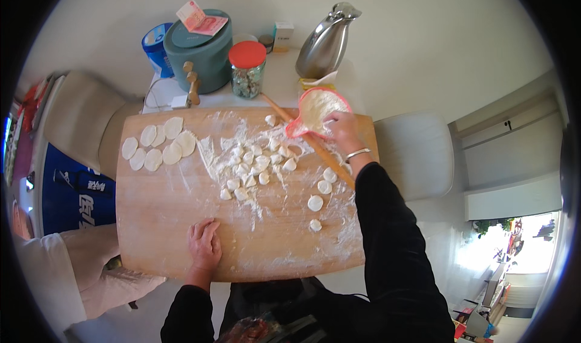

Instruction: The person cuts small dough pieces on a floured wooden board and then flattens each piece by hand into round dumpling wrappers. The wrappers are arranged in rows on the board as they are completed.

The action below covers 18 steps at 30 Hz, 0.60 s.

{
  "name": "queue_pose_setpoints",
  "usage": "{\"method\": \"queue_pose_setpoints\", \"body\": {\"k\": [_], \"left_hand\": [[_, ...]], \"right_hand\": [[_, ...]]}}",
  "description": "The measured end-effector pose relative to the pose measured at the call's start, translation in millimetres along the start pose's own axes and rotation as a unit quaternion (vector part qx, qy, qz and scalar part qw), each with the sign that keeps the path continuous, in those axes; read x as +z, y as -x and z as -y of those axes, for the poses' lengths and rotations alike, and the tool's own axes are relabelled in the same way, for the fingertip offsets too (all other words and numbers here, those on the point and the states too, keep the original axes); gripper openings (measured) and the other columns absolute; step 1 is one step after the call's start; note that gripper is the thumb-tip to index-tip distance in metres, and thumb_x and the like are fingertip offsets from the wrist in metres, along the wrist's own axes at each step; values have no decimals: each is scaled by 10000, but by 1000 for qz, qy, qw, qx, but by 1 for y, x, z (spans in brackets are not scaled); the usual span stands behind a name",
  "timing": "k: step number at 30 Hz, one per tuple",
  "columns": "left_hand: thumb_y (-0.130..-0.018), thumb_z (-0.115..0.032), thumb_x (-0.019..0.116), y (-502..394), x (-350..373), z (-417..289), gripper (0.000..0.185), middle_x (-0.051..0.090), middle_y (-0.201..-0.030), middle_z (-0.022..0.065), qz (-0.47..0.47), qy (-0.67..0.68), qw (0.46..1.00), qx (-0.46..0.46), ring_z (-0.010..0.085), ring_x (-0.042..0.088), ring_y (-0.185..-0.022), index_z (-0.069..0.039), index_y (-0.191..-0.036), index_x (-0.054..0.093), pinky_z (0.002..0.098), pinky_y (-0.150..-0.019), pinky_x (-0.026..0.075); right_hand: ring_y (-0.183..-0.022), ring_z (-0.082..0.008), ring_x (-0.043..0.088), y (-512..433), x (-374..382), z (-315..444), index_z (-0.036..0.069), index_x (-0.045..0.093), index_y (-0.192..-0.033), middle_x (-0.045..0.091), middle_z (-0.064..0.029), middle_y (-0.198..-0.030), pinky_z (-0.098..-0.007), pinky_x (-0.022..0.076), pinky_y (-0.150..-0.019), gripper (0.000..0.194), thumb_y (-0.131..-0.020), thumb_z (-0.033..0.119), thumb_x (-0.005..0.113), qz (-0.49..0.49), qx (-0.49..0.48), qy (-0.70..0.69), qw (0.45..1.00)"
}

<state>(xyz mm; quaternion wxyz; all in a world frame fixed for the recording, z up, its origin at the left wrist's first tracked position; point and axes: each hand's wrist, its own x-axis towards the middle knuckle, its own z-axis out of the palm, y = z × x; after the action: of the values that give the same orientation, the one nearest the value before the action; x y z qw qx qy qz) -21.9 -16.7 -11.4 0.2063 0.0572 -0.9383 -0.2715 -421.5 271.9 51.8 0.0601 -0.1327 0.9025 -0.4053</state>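
Note:
My right hand [342, 127] is at the near right side of a pink-rimmed bowl of flour [320, 104]. Its fingertips dip into the flour, and whether they grip any is hidden. A wooden rolling pin [327, 157] lies aslant, partly covered by the bowl. My left hand [205, 243] rests on the front of the floured wooden board [168, 216], fingers together and nothing visible in them. Several small dough pieces [249, 159] are heaped mid-board in loose flour. Flattened dough discs [315, 202] lie at the right, and thin round wrappers [154, 160] overlap at the far left.
Behind the board stand a green lidded appliance [199, 57] with banknotes on top, a red-lidded jar [247, 70], a blue tub [158, 48] and a steel thermos jug [327, 43]. Chairs flank the board [415, 154]. A person's pale-clothed legs [91, 270] are at the left.

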Motion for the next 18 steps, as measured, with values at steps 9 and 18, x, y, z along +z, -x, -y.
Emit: {"method": "queue_pose_setpoints", "body": {"k": [9,18], "left_hand": [[-800,21,598,0,1,3,369,662,-1186,132,5,6,1000,13,363,610,-990,-82,-1146,674,470,-863,485],[-832,54,607,0,2,4,343,662,-1179,133,-6,2,1000,23,360,622,-1015,-88,-1137,673,449,-878,500]], "right_hand": [[-875,-103,672,178,15,31,-11,749,-1017,737,-32,-965,-259,549,-812,144,-908,31,665,191,68,-223,953],[-816,-149,697,284,5,-27,3,747,-1002,750,-109,-906,-290,547,-747,192,-863,10,615,16,216,-130,968]]}}
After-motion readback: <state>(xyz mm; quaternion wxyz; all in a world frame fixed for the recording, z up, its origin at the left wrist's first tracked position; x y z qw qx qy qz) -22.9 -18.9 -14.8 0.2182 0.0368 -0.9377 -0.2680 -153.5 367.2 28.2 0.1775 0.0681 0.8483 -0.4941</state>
